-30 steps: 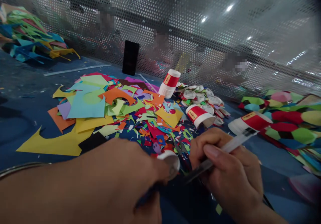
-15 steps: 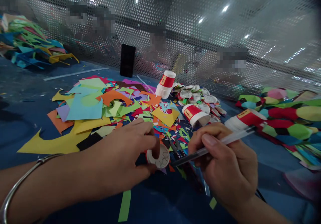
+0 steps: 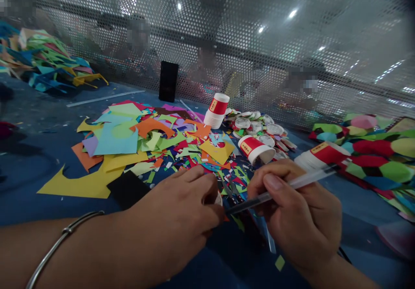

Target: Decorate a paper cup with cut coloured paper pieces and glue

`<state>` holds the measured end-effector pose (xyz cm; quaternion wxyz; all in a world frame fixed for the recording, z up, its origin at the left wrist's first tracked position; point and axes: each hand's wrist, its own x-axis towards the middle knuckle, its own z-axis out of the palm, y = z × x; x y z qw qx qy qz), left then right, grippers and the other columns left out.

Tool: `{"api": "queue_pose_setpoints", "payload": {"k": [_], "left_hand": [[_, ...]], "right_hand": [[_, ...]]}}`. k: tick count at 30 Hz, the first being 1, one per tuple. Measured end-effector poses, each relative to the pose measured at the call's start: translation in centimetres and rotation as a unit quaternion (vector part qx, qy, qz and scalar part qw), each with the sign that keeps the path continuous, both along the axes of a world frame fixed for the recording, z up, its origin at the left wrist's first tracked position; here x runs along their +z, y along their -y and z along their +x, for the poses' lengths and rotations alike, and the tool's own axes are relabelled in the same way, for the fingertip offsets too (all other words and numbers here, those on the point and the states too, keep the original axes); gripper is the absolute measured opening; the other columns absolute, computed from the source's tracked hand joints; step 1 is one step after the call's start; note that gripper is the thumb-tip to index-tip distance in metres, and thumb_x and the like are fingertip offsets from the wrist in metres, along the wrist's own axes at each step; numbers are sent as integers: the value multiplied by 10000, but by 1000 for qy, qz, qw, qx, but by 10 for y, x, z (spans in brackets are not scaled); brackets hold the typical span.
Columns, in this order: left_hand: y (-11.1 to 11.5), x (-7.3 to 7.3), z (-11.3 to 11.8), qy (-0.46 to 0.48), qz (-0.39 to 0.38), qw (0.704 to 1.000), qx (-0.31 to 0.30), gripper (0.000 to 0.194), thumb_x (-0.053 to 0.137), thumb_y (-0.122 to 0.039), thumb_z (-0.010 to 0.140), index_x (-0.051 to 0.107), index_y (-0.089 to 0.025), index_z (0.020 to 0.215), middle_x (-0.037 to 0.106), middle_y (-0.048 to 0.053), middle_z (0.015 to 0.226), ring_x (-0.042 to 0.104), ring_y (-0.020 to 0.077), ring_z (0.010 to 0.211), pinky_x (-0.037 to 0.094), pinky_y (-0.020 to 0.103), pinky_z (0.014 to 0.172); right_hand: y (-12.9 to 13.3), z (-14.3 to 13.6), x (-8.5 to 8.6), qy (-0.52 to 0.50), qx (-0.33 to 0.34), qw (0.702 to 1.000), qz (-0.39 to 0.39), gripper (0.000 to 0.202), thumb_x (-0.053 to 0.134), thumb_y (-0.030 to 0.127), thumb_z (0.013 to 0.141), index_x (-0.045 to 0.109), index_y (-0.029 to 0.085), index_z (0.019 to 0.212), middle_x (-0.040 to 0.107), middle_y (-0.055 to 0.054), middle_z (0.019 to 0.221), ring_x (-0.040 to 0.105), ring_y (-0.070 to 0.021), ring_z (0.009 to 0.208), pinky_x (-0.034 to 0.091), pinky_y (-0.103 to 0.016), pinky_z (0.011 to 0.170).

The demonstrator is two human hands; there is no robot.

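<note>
My left hand (image 3: pixel 184 215) is closed, its fingers bent around the cut-off base of a paper cup (image 3: pixel 219 199). Only a pale edge of that base shows past the fingers. In a writing grip, my right hand (image 3: pixel 301 215) holds a pen (image 3: pixel 306 179) with a clear barrel, its dark tip pointing left close to my left fingers and the cup base. Whether the tip touches the base I cannot tell. Between the hands lie what look like dark scissors (image 3: pixel 231 192), partly covered.
Coloured paper scraps (image 3: pixel 113 138) spread across the blue table (image 3: pixel 26 159). Beyond them are stacked paper cups (image 3: pixel 216 109), a tipped cup (image 3: pixel 254 147), a pile of cut cup bases (image 3: pixel 254 127) and a phone (image 3: pixel 168 81) against a perforated metal screen (image 3: pixel 243 55). Patchwork paper pieces (image 3: pixel 372 146) lie right.
My left hand has turned and moved right, its fingers now covering most of the cup base whose marked face showed before. My right hand keeps the pen. The view has shifted slightly.
</note>
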<state>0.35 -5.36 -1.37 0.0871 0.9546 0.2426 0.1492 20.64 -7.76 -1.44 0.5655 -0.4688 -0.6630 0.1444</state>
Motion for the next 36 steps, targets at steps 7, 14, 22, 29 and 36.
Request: {"api": "queue_pose_setpoints", "payload": {"k": [7,14,22,29,36], "left_hand": [[-3,-11,1,-23,8,1000,7,65,697,-292,854,690,-228,865,630,34,1022,529,274,1001,464,450,875],[1,-9,4,-24,-5,999,23,107,686,-313,856,689,-211,889,624,42,1030,533,266,990,446,437,869],[-2,-14,8,-34,42,999,3,122,650,-307,894,690,-193,913,640,52,986,543,266,961,449,438,844],[-11,-1,0,5,-72,997,21,75,643,-211,848,698,-199,897,653,51,992,592,231,937,485,374,810],[-105,25,-25,78,-203,972,93,159,671,-345,824,668,-198,884,701,8,812,600,129,679,452,250,629]], "right_hand": [[-1,-3,-1,-15,-5,1000,1,254,537,188,912,636,220,680,577,14,623,478,-111,451,322,-270,375],[-2,-4,-1,5,-17,1000,26,254,540,179,901,640,217,671,606,-6,641,532,-137,512,361,-274,398],[-1,-1,-1,2,-7,1000,12,256,547,223,937,635,213,697,601,0,637,509,-127,476,360,-253,372],[0,3,2,38,-7,999,8,314,502,290,993,608,210,709,586,-3,642,513,-133,509,377,-259,416],[0,9,-3,65,-41,997,-21,349,469,356,1008,608,224,716,580,-4,617,533,-145,534,394,-256,446]]}}
